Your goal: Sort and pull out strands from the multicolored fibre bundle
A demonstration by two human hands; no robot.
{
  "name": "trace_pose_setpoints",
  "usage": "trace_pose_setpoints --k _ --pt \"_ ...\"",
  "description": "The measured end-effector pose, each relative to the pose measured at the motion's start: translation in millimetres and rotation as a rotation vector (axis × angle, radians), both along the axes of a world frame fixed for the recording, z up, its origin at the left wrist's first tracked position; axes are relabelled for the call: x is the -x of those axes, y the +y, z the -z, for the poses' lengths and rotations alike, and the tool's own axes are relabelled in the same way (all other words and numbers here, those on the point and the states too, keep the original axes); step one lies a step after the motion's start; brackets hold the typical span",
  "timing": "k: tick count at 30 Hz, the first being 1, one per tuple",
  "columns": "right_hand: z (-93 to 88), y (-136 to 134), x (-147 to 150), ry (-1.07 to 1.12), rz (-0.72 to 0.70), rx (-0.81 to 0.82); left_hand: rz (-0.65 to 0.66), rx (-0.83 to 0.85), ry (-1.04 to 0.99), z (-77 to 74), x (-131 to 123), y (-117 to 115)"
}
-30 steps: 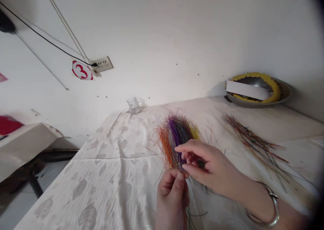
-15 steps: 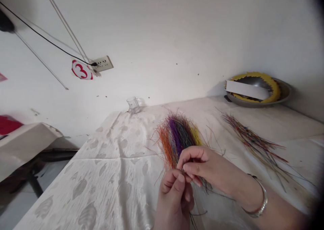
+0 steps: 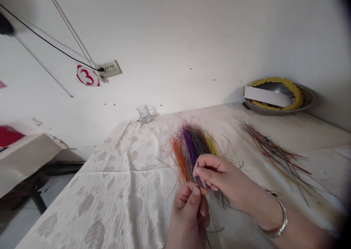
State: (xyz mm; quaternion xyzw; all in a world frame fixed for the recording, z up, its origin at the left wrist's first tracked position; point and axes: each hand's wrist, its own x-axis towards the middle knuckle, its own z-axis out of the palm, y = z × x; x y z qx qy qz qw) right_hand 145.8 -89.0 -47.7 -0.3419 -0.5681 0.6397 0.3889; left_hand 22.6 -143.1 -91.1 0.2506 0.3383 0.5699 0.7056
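A fanned bundle of coloured strands [image 3: 189, 143], orange, purple, dark grey and yellow, lies on the cloth-covered table. Just in front of its lower end, my left hand [image 3: 190, 208] pinches thin dark strands between thumb and forefinger; their ends stick out below it. My right hand [image 3: 214, 172] is slightly above and to the right, its thumb and forefinger pinched on a thin dark strand. A silver bracelet [image 3: 282, 219] is on the right wrist. Where the strands run between the fingers is partly hidden.
A second, looser bundle of strands [image 3: 274, 150] lies at the right. Behind it, a metal bowl [image 3: 308, 97] holds a yellow-edged item and a white strip. A clear glass mug [image 3: 144, 113] stands near the wall. A power socket [image 3: 111, 69] is on the wall.
My right hand has moved slightly up, away from my left hand, and a small gap now shows between their fingertips. My left hand has hardly moved.
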Motion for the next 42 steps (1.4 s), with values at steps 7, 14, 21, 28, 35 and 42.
trace_pose_setpoints --k 7,14,21,28,35,42 --pt "-0.1 6.6 -9.8 0.162 0.238 -0.024 0.091 -0.009 0.162 5.5 -1.7 -0.2" --pt "-10.4 10.9 -23.0 0.185 0.371 -0.058 0.153 -0.021 0.250 7.1 1.1 0.5" --pt "-12.0 16.6 -36.5 0.201 0.453 -0.122 0.226 -0.012 0.284 10.6 1.4 0.4" --pt "-16.4 23.2 -58.2 0.206 0.542 -0.223 0.275 0.019 0.357 12.2 0.3 0.2" --pt "-23.2 25.2 -69.4 0.196 0.563 -0.243 0.249 -0.031 0.494 12.9 -4.4 2.8" --pt "-31.4 18.8 -77.2 0.138 0.491 -0.288 0.028 -0.150 0.697 -12.2 21.1 6.8"
